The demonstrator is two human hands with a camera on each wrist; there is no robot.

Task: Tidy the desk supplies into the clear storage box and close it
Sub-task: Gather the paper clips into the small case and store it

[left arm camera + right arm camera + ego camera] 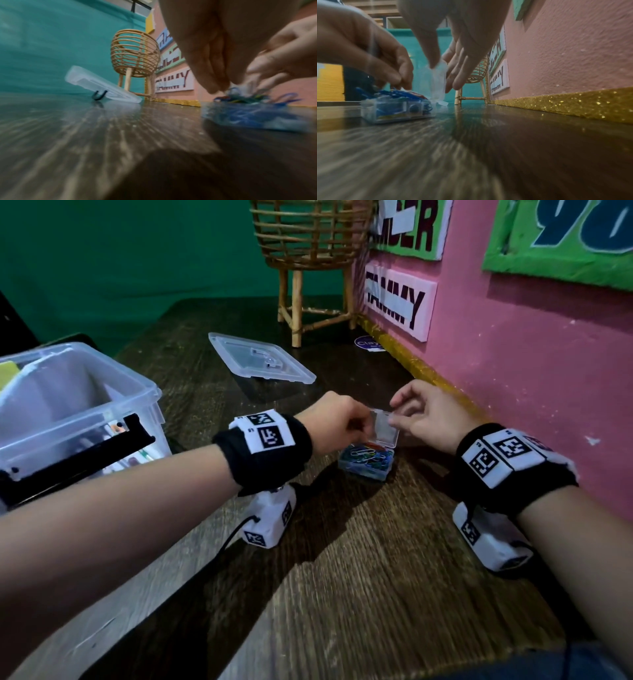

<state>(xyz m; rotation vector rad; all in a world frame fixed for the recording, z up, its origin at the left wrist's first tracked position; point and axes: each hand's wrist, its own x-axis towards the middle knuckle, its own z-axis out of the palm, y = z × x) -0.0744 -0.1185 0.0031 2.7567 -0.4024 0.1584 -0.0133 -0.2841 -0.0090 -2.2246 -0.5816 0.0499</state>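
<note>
Dark wood-grain tabletop [359, 559], streaked and slightly glossy. Small clear plastic paper-clip case [368, 462] sits on it near the pink textured wall [534, 378], its thin hinged lid [385, 429] standing upright. Case is rectangular, filled with coloured wire paper clips [366, 456], mostly blue, some red and green.

Left hand [334, 422]: fingers curled downward over the clips at the case's open top; whether they pinch a clip cannot be told, the tips are blurred. Right hand [428, 414]: thumb and fingers [455, 75] pinch the upright lid at its upper edge, remaining fingers loosely extended.

Clear storage box [68, 412] stands open at the left, well apart from the case; translucent walls, rounded rim, black latch [85, 455] on the near side, assorted items visible inside. Its flat clear lid [260, 359] lies separately on the tabletop farther back, near a woven rattan basket stand [308, 251]. Gold glitter strip [573, 106] runs along the wall base.
</note>
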